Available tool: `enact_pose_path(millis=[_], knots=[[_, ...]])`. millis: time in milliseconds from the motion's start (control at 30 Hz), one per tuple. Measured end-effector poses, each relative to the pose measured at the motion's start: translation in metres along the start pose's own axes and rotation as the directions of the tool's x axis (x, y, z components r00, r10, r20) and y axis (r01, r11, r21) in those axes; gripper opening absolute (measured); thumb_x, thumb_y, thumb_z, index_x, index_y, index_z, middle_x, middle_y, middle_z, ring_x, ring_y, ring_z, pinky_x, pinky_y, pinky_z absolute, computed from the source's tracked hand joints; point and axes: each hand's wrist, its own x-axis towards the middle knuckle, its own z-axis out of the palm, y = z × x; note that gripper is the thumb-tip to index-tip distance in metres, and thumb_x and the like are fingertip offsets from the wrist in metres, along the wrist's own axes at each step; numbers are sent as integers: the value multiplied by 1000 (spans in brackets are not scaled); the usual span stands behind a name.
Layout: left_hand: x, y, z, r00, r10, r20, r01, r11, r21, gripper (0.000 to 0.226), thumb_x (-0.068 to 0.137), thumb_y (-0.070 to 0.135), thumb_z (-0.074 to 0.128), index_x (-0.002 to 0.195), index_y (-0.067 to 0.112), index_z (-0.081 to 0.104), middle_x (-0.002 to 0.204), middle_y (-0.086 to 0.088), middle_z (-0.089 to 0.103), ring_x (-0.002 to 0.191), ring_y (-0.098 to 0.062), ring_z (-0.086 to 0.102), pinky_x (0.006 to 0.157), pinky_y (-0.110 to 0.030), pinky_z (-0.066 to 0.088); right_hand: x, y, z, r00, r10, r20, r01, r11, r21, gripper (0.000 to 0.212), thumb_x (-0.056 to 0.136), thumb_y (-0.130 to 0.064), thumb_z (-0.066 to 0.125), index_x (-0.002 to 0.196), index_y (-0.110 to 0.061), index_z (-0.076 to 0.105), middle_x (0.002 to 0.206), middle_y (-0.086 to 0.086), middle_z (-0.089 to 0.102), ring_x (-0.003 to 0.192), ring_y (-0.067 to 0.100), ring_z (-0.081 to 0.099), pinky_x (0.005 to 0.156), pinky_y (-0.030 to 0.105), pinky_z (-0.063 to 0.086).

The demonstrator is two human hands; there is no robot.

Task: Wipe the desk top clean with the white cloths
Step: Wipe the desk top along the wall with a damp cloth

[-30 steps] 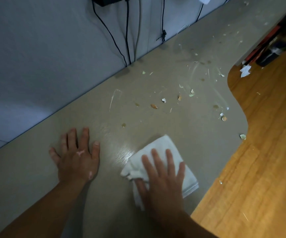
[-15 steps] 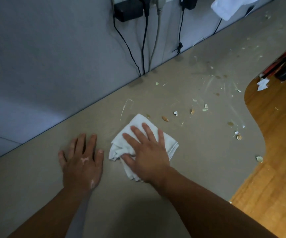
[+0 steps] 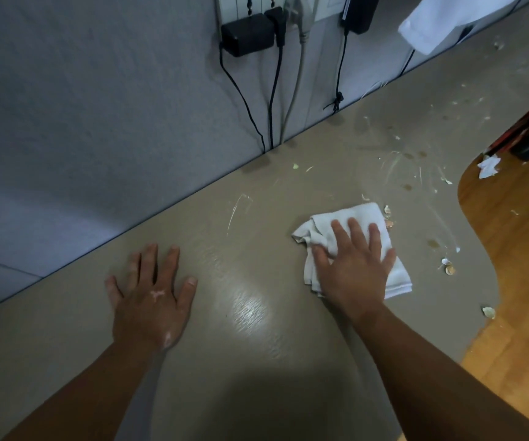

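Observation:
A crumpled white cloth (image 3: 330,224) lies on the beige desk top (image 3: 250,268) right of centre. My right hand (image 3: 354,265) presses flat on the cloth, fingers spread over it. My left hand (image 3: 150,297) rests palm down on the bare desk to the left, holding nothing. Shell-like crumbs (image 3: 447,268) and pale smears (image 3: 393,163) are scattered on the desk beyond and to the right of the cloth; two crumbs touch the cloth's far right edge. A second white cloth (image 3: 441,20) hangs at the top right.
A grey partition wall (image 3: 97,122) runs along the desk's far edge, with plugs and an adapter (image 3: 247,33) and cables (image 3: 272,90) hanging down. The curved desk edge meets a wooden floor (image 3: 517,249) on the right, with a crumpled paper (image 3: 489,165) on it.
My right hand has slid the cloth to the right, away from my left hand and up against the crumbs. My left hand has stayed flat in place.

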Motion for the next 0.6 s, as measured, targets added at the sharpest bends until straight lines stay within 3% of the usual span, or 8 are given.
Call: enact_pose_path(millis=[167,300,467,600], knots=[[9,1,-2,1000,10,14,-10,1000,23,79,90,74,-7,162,42,-3,173,0,-6,159,-26,-9,125,-60,-3,-90,-27,2,975,-211,-63,214,976,31,59,95,-56,52,144,-25,61,158,6,50,151,41,34,112,74,27],[17,-5,-2,997,62,-49,-61,998,16,71,98,65,5,162,37,15,172,-6,15,158,-31,10,125,-60,10,-130,-70,6,888,-455,70,454,890,40,64,86,-61,57,142,-30,62,159,2,49,151,41,34,109,77,29],[27,-12,1,971,140,-192,-140,990,17,58,104,48,26,154,24,45,158,-15,43,145,-38,39,115,-61,30,-88,-97,13,753,-624,209,613,781,123,66,91,-66,51,151,-38,47,166,-6,36,158,32,20,116,72,20],[31,-15,3,935,184,-302,-192,981,3,55,103,40,31,146,14,55,150,-20,51,137,-42,46,110,-60,36,-33,-123,22,711,-648,272,632,759,154,70,92,-69,42,157,-43,36,171,-9,24,160,26,10,122,68,8]])
